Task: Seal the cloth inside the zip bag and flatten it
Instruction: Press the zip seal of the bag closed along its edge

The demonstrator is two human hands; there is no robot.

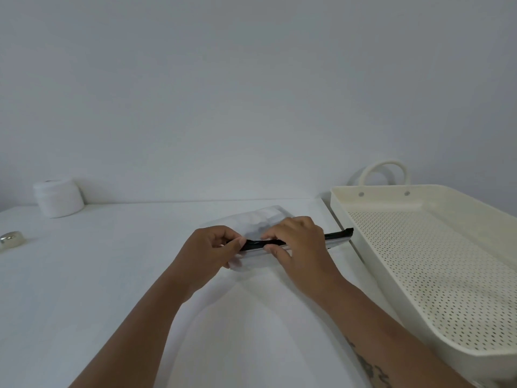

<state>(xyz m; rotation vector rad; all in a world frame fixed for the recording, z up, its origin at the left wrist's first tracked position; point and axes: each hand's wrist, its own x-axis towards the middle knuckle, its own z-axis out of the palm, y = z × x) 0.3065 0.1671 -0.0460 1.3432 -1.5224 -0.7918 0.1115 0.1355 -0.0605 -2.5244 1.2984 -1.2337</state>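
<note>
A clear zip bag lies on the white table, its black zip strip turned toward me. A pale cloth shows faintly through the plastic, with a grey smudge near the middle. My left hand pinches the left end of the strip between thumb and forefinger. My right hand pinches the strip just to the right of it, thumb underneath and fingers on top. The right end of the strip sticks out past my right hand toward the tray.
A cream perforated tray with a loop handle fills the right side, close to the bag's end. A white roll stands at the back left. A small metal round object lies at the left edge.
</note>
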